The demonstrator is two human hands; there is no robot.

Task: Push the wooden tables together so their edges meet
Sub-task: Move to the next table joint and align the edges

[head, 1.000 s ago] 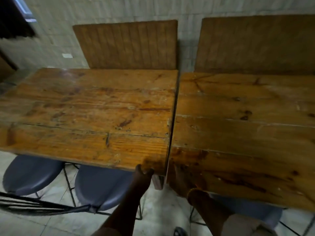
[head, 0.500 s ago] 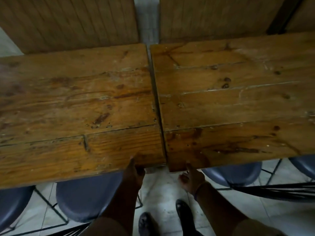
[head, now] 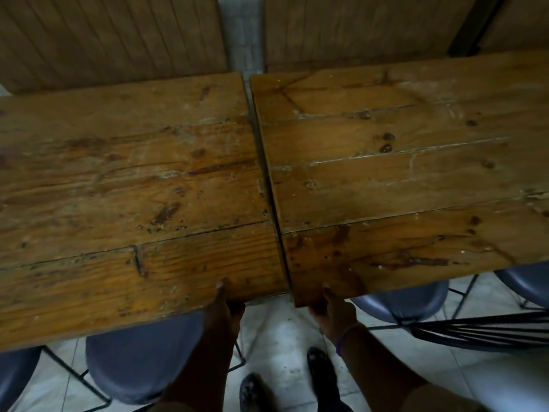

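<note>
Two worn wooden tables stand side by side. The left table point(head: 124, 179) and the right table point(head: 401, 173) are parted only by a thin dark seam that runs from the back to the near edge. The right table's near corner sticks out slightly closer to me than the left one's. My left hand point(head: 224, 304) grips the near edge of the left table beside the seam, thumb on top. My right hand point(head: 331, 307) holds the near corner of the right table, thumb on top, fingers hidden beneath.
Blue-grey chair seats point(head: 139, 355) on black wire frames are tucked under both tables, another seat point(head: 401, 301) at the right. Wooden bench backs point(head: 113, 37) stand against the tiled wall behind. My shoes point(head: 320, 370) are on the pale tiled floor.
My view has swung right and down over the seam. My right hand came up from under the corner and now grips the right table's edge. The gap stays narrow.
</note>
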